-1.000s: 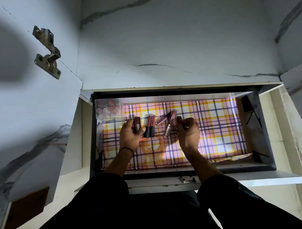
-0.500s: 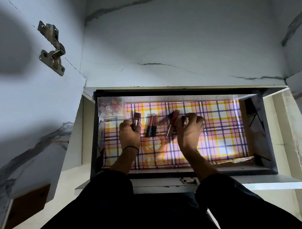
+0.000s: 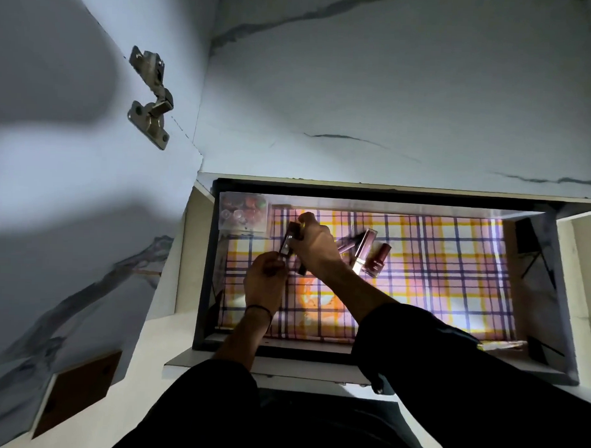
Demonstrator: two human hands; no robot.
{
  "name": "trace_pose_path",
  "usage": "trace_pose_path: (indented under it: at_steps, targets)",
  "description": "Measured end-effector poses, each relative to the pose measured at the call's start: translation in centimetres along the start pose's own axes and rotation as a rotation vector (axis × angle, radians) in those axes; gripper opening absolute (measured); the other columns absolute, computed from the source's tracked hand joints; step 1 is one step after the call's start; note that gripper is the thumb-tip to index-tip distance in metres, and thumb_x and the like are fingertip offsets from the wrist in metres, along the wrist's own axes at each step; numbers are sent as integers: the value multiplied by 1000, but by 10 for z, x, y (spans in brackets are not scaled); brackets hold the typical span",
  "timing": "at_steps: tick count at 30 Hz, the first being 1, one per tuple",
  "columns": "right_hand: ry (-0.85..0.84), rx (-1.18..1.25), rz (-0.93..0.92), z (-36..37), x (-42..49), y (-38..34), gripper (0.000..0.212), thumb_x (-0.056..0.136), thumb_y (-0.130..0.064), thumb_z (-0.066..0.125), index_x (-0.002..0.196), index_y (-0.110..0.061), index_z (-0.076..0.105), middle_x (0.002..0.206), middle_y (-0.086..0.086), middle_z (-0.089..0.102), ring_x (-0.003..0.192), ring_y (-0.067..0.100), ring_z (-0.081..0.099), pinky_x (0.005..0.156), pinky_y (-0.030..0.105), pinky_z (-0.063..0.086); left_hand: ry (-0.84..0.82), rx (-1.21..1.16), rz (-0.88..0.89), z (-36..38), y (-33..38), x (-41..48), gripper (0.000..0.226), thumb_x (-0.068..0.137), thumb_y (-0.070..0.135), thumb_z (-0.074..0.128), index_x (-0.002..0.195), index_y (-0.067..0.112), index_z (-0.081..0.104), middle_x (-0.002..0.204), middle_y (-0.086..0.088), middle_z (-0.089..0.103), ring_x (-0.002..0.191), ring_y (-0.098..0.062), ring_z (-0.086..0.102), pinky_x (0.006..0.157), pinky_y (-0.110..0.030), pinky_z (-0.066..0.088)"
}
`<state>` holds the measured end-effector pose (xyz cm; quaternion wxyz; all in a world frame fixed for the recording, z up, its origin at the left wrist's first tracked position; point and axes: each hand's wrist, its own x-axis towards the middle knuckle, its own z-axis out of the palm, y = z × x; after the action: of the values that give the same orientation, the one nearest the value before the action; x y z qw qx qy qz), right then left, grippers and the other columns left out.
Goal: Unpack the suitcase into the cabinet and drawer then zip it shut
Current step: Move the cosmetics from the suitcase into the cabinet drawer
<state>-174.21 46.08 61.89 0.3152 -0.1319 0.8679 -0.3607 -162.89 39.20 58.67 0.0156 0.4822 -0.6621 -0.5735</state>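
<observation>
An open drawer (image 3: 205, 271) lined with plaid paper lies below me. My left hand (image 3: 263, 283) grips the lower end of a dark lipstick tube (image 3: 286, 245) near the drawer's left side. My right hand (image 3: 315, 244) has crossed over to the left and closes on the top of the same tube, covering the tubes under it. To its right lie a lip gloss tube (image 3: 363, 249) and a dark red nail polish bottle (image 3: 377, 260). A clear box of small items (image 3: 242, 211) sits in the back left corner. The suitcase is out of view.
A metal hinge (image 3: 151, 98) is fixed on the open cabinet door at upper left. A marbled cabinet panel (image 3: 392, 93) rises behind the drawer. The drawer's dark right wall (image 3: 537, 265) bounds bare plaid lining on the right half.
My right hand let the nail polish bottle down on the lining and moved left across the tubes to the one in my left hand. The view shifted right.
</observation>
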Motion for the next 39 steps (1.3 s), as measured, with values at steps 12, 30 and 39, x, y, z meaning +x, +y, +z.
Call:
trace_pose_path:
  at_steps: [12,30,39]
  targets:
    - [-127,-425,-147,-11,9,10,48,91,-13,64,135,-17,44,126,12,44,110,32,55,88,42,53,19,-558,-154,-3,8,-2,26,85,-15,57,107,-2,61,98,-19,68,99,-36,64,82,-34,55]
    - [-26,-62,33,3,18,-3,29,100,-40,56,95,-14,67,86,-1,70,78,18,64,57,26,38,-190,-192,-104,-9,11,9,19,89,-8,55,92,8,65,91,-19,72,86,-33,69,85,-46,57]
    - [-68,8,-15,3,18,-7,33,102,-7,44,129,-10,63,115,12,69,66,10,57,41,4,34,-221,-176,-106,-11,13,9,18,90,-9,53,97,4,64,91,-17,72,83,-29,71,80,-38,57]
